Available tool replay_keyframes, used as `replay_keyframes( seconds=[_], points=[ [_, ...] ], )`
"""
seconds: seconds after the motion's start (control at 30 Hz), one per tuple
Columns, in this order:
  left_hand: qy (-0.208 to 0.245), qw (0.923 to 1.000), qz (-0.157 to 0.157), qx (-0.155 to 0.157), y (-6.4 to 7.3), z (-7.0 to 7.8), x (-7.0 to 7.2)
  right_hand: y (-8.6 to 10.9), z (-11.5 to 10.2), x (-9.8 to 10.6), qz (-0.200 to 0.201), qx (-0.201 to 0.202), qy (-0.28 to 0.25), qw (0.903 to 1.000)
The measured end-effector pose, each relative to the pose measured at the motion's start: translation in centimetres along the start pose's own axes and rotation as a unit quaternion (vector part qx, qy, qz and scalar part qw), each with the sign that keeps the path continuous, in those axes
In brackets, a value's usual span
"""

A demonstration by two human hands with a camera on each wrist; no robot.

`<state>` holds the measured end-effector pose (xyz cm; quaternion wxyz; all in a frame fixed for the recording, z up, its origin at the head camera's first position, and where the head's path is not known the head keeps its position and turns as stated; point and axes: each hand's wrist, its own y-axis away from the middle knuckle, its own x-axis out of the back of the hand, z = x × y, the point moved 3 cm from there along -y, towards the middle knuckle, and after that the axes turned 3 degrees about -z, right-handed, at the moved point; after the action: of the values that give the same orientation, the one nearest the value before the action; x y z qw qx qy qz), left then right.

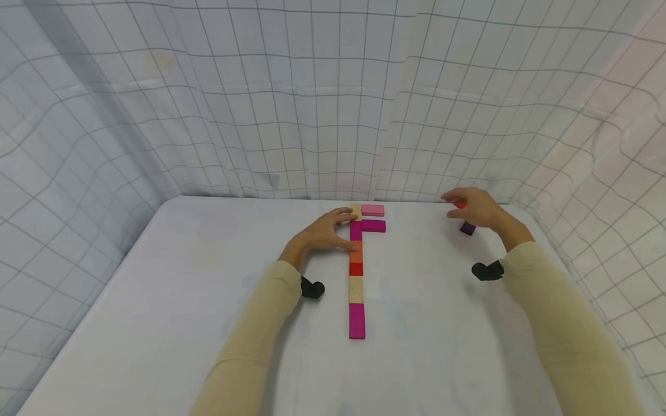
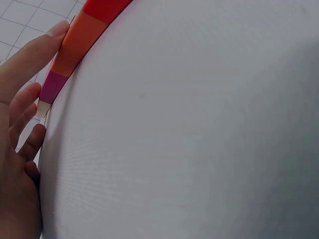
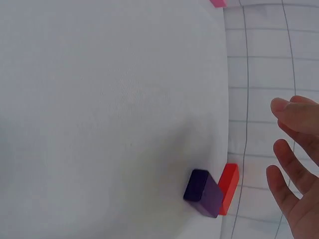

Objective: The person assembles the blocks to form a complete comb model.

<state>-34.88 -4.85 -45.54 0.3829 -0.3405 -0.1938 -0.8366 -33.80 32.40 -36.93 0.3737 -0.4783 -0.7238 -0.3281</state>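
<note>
A straight row of flat blocks runs toward the person: a cream block [image 1: 356,208], a magenta block [image 1: 356,232], an orange block [image 1: 356,254], a red block [image 1: 356,269], another cream block [image 1: 356,289] and a magenta end block [image 1: 356,321]. My left hand [image 1: 324,231] lies along the row's left side, fingers spread near its far end, thumb at the orange block. Raised above the table, my right hand [image 1: 476,207] holds nothing, its fingers loosely bent. Below it, a dark purple block [image 3: 204,193] stands beside a loose red block [image 3: 229,185].
A pink block [image 1: 373,210] and a magenta side block [image 1: 373,226] branch rightward from the row's far end. The white table [image 1: 208,323] meets a gridded white curtain [image 1: 333,104] at its back edge, with more curtain on both sides.
</note>
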Motion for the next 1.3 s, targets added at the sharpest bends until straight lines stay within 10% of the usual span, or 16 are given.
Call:
replay_keyframes(
  seconds=[0.67,1.3],
  points=[
    [-0.008,1.0000,0.002,0.005,-0.2,-0.3,0.1,2.4,6.8,-1.6,-0.023,-0.109,-0.092,0.9895],
    [-0.009,0.9999,-0.006,0.006,-0.3,-0.1,0.0,2.3,7.1,-2.5,-0.016,-0.068,0.010,0.9975]
  ],
)
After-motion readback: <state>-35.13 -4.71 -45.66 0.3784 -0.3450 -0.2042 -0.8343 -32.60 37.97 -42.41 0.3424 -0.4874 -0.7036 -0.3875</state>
